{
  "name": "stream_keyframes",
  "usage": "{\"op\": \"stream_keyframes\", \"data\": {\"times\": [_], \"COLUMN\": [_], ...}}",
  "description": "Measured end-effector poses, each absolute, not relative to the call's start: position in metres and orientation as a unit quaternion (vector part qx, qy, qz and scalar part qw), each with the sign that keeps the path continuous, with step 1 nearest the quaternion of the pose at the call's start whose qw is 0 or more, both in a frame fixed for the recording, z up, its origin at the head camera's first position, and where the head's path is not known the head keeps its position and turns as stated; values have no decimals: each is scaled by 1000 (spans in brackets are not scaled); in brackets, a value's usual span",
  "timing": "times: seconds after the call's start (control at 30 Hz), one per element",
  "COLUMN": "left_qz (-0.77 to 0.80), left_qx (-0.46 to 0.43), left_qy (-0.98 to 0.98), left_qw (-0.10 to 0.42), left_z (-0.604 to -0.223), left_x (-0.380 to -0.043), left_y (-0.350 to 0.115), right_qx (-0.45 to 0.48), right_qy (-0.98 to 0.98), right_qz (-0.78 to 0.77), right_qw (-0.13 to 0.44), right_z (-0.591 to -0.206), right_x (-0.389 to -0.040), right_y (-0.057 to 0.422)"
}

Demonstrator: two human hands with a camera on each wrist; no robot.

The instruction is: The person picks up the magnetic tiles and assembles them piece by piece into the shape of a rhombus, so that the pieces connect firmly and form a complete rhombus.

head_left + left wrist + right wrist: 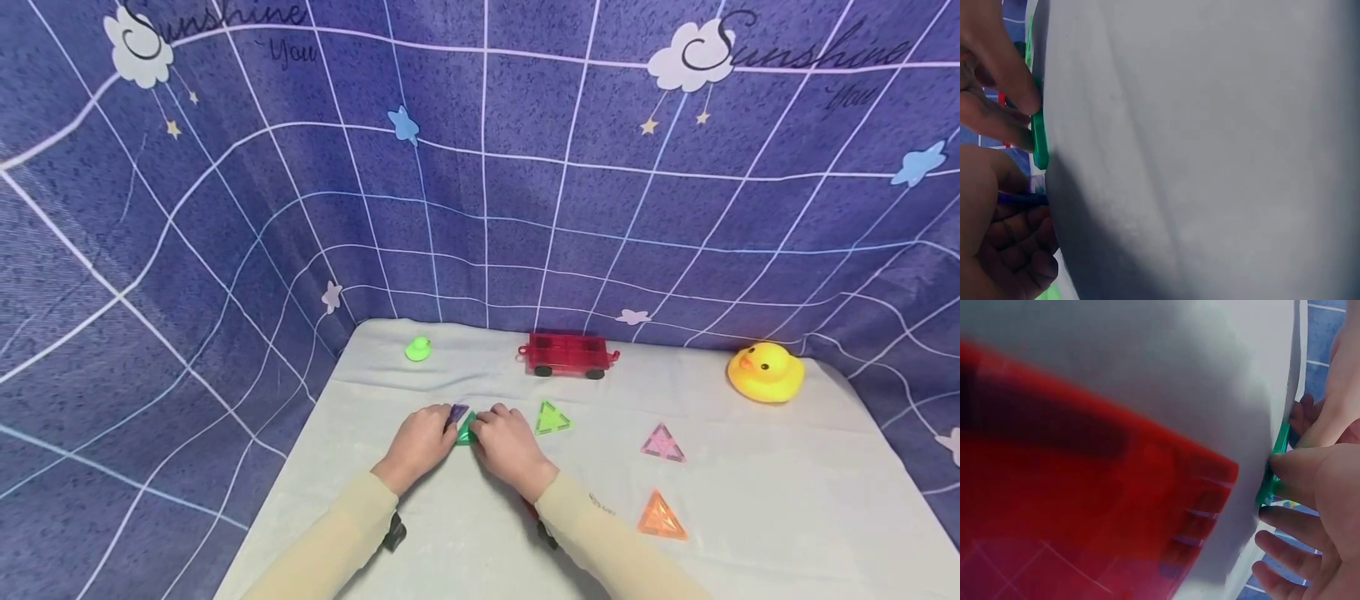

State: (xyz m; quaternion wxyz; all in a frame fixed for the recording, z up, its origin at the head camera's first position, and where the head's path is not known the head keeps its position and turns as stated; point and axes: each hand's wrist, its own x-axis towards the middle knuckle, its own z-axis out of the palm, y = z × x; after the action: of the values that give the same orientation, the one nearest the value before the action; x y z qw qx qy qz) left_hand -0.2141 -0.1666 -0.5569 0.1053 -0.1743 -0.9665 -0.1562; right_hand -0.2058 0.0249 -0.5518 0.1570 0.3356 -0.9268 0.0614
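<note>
In the head view my left hand and right hand are close together, low over the white cloth. The left thumb and fingers pinch a purple translucent tile; in the left wrist view it appears edge-on as a thin purple strip. My right thumb and fingers grip a green triangular magnetic tile, standing right beside the purple one. In the right wrist view this green tile lies between thumb and forefinger, the other fingers spread loosely. Whether the two tiles touch cannot be made out.
Right of my hands lie a light green triangle, a pink triangle and an orange triangle. Behind stand a small green duck, a red wheeled cart and a yellow duck. A red translucent piece is under my right wrist.
</note>
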Motion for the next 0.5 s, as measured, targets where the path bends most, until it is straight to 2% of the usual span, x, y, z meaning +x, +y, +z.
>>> {"op": "stream_keyframes", "data": {"times": [0.5], "left_qz": [-158], "left_qx": [-186], "left_qy": [-962], "left_qw": [120], "left_z": [-556], "left_x": [-215], "left_y": [-162], "right_qx": [326], "right_qy": [-932], "right_qz": [73], "right_qw": [141], "right_z": [-548], "right_x": [-216], "right_y": [21]}}
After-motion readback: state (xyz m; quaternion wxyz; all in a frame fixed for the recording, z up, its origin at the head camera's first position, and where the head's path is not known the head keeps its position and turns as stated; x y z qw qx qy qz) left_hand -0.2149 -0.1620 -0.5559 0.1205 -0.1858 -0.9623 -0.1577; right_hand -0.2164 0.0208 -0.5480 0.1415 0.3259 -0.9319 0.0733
